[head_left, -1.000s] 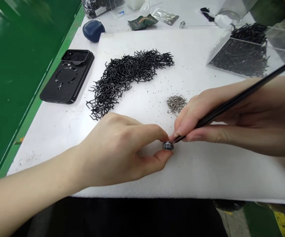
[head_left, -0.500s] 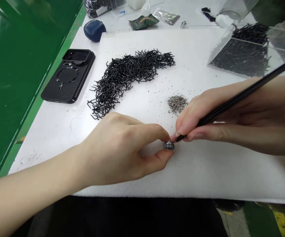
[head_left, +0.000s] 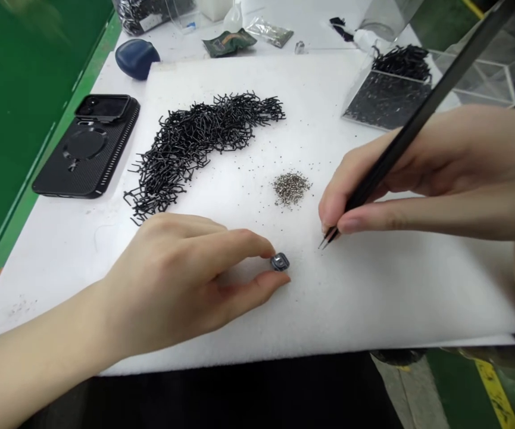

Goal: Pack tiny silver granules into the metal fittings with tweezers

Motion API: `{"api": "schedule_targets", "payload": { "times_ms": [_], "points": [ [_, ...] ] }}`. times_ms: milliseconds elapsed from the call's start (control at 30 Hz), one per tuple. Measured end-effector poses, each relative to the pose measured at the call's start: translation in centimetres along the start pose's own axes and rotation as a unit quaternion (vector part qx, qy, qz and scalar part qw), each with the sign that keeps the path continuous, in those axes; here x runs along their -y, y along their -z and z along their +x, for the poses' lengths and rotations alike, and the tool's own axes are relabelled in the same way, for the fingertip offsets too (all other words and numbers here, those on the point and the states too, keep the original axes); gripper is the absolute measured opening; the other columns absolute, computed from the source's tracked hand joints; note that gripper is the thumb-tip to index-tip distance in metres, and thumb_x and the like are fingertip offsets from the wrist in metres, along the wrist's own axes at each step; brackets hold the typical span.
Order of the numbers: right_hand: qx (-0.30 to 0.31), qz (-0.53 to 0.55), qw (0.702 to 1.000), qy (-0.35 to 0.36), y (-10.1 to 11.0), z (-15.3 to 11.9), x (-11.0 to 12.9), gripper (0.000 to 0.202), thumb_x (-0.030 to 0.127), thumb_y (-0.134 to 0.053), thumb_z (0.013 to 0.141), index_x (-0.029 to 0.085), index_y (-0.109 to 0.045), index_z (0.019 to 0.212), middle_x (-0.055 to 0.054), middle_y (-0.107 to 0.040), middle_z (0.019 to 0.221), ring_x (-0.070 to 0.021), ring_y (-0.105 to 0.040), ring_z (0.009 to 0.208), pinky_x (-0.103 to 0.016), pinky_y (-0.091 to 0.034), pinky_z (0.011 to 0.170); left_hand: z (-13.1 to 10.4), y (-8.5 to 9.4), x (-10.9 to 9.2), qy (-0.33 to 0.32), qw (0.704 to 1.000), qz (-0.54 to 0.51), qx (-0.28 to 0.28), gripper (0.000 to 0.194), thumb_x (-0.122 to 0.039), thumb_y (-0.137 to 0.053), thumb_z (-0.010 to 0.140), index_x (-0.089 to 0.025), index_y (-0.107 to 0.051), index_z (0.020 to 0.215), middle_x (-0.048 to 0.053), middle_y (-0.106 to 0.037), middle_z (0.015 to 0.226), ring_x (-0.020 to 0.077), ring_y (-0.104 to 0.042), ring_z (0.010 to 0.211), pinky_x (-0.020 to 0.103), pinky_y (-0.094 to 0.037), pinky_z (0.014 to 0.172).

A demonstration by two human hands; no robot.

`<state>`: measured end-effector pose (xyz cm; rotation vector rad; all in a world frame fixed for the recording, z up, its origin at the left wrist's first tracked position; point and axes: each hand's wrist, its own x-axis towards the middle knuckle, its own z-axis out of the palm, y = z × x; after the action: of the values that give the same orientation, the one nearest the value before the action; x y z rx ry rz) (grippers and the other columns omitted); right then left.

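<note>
Between the thumb and index finger of my left hand (head_left: 194, 274) is a small, rounded metallic part (head_left: 280, 261) with a recess in its top. My right hand (head_left: 400, 185) grips black tweezers (head_left: 400, 134) like a pen. Their two thin tips point down near the white foam sheet (head_left: 350, 298), slightly apart, to the right of the metallic part and not touching it. A heap of tiny silvery pieces (head_left: 290, 189) lies beyond my hands. Whether the tweezer tips hold anything is too small to tell.
A long pile of bent black pieces (head_left: 208, 131) spreads over the foam. A black phone (head_left: 88, 146) and a dark blue rounded object (head_left: 137, 58) lie at the left. Clear boxes, one with black pieces (head_left: 389, 95), stand at the back right; a green packet (head_left: 229, 43) lies behind.
The tweezers in my right hand have moved away from the metallic part, to its right. My left hand still holds the part, now tilted more into view. The whole view has shifted somewhat.
</note>
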<state>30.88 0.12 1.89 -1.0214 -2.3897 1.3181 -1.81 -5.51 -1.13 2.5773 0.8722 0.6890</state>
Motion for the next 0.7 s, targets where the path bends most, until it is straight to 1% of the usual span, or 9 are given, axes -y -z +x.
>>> {"api": "schedule_targets", "payload": {
  "times_ms": [67,100,167,267,367,467,567,633,700],
  "points": [
    [0.012,0.013,1.000,-0.004,0.2,0.2,-0.1,0.017,0.052,-0.089,0.109,0.038,-0.098,0.113,0.004,-0.094,0.106,-0.0221,-0.090,0.094,-0.036,-0.076,0.081,0.0,0.1,0.1,0.009,1.000,0.004,0.003,0.010,-0.034,-0.082,0.112,-0.027,-0.086,0.107,-0.011,-0.062,0.058,0.0104,-0.053,0.042,0.029,-0.056,0.057],
    [0.023,0.022,0.999,0.002,0.3,0.2,-0.1,0.015,0.048,-0.089,0.110,0.037,-0.098,0.114,0.004,-0.095,0.108,-0.0215,-0.090,0.095,-0.036,-0.076,0.081,-0.1,0.1,0.2,0.007,1.000,0.001,-0.001,0.010,-0.035,-0.084,0.110,-0.026,-0.085,0.107,-0.012,-0.058,0.056,0.0099,-0.049,0.040,0.028,-0.055,0.057],
    [0.023,0.034,0.999,0.022,0.2,0.3,0.1,0.013,0.042,-0.088,0.110,0.036,-0.099,0.115,0.004,-0.095,0.108,-0.0207,-0.090,0.095,-0.034,-0.076,0.083,-0.1,0.1,0.4,0.016,1.000,-0.003,0.012,0.011,-0.033,-0.083,0.110,-0.025,-0.087,0.115,-0.013,-0.054,0.055,0.0100,-0.047,0.039,0.028,-0.057,0.059],
    [-0.003,0.034,0.999,0.043,-0.1,0.4,0.2,0.012,0.040,-0.088,0.110,0.035,-0.099,0.111,0.003,-0.095,0.105,-0.0207,-0.090,0.093,-0.031,-0.076,0.081,-0.2,-0.2,0.7,-0.028,0.999,-0.041,0.014,0.028,-0.034,-0.084,0.108,-0.021,-0.086,0.132,-0.012,-0.060,0.057,0.0116,-0.048,0.041,0.031,-0.055,0.054],
    [0.001,0.027,0.999,0.047,-0.3,0.5,0.2,0.012,0.038,-0.087,0.110,0.035,-0.099,0.111,0.005,-0.095,0.104,-0.0199,-0.090,0.092,-0.029,-0.075,0.081,-0.2,-0.7,0.7,-0.036,0.998,-0.043,0.008,0.026,-0.028,-0.075,0.115,-0.020,-0.085,0.138,-0.010,-0.066,0.060,0.0123,-0.053,0.044,0.032,-0.052,0.053],
    [0.004,0.024,0.999,0.046,-0.2,0.5,0.1,0.014,0.037,-0.085,0.111,0.037,-0.099,0.112,0.006,-0.096,0.105,-0.0195,-0.091,0.092,-0.029,-0.076,0.082,-0.2,-0.7,0.6,-0.042,0.998,-0.039,0.004,0.024,-0.020,-0.071,0.113,-0.021,-0.086,0.131,-0.011,-0.065,0.059,0.0111,-0.051,0.043,0.031,-0.050,0.053],
    [0.002,0.033,0.999,0.039,-0.2,0.5,0.1,0.013,0.041,-0.087,0.109,0.036,-0.099,0.110,0.005,-0.095,0.104,-0.0208,-0.091,0.091,-0.031,-0.076,0.080,0.0,-0.4,0.4,-0.039,0.999,-0.028,0.005,0.022,-0.015,-0.074,0.108,-0.022,-0.087,0.124,-0.011,-0.063,0.059,0.0108,-0.052,0.042,0.030,-0.048,0.051],
    [-0.014,0.044,0.998,0.041,-0.5,0.6,0.4,0.011,0.039,-0.088,0.109,0.034,-0.098,0.108,0.004,-0.095,0.102,-0.0206,-0.090,0.090,-0.032,-0.076,0.080,0.0,-0.2,0.3,-0.034,0.999,-0.018,0.008,0.018,-0.013,-0.078,0.107,-0.020,-0.087,0.120,-0.011,-0.062,0.059,0.0108,-0.054,0.043,0.030,-0.048,0.051],
    [-0.052,0.068,0.995,0.049,-1.2,0.8,0.8,0.009,0.033,-0.089,0.110,0.031,-0.096,0.105,0.003,-0.095,0.101,-0.0202,-0.090,0.091,-0.032,-0.075,0.081,0.1,-0.1,0.3,-0.032,0.999,-0.019,0.012,0.015,-0.012,-0.081,0.105,-0.018,-0.087,0.118,-0.011,-0.063,0.060,0.0107,-0.055,0.044,0.030,-0.049,0.052]
  ]
}}
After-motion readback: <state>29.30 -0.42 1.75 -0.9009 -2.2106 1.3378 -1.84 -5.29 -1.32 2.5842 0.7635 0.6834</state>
